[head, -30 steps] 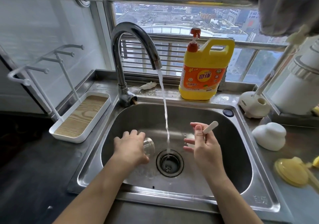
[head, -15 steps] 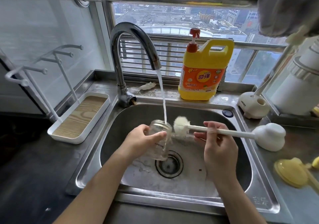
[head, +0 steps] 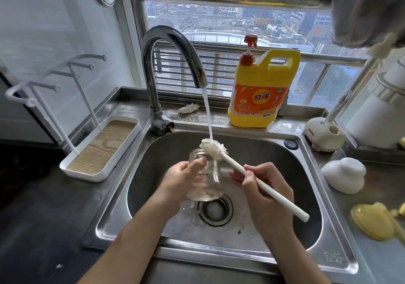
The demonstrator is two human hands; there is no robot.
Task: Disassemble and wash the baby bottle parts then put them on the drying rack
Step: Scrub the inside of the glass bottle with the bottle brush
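Hands work over a steel sink [head: 274, 152]. Left hand [head: 180, 179] wraps a clear glass bottle [head: 208, 185], mouth up, above the drain [head: 215, 210]. Right hand [head: 266, 194] pinches a white brush [head: 235, 166], its bristle head at the bottle's 12 o'clock mouth, under running tap water [head: 208, 117]. Drying rack [head: 87, 175] stands at 9 o'clock.

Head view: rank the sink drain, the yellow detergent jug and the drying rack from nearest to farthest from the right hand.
From the right hand:
1. Sink drain, just left of it.
2. Yellow detergent jug, on the ledge behind the sink.
3. Drying rack, far left.
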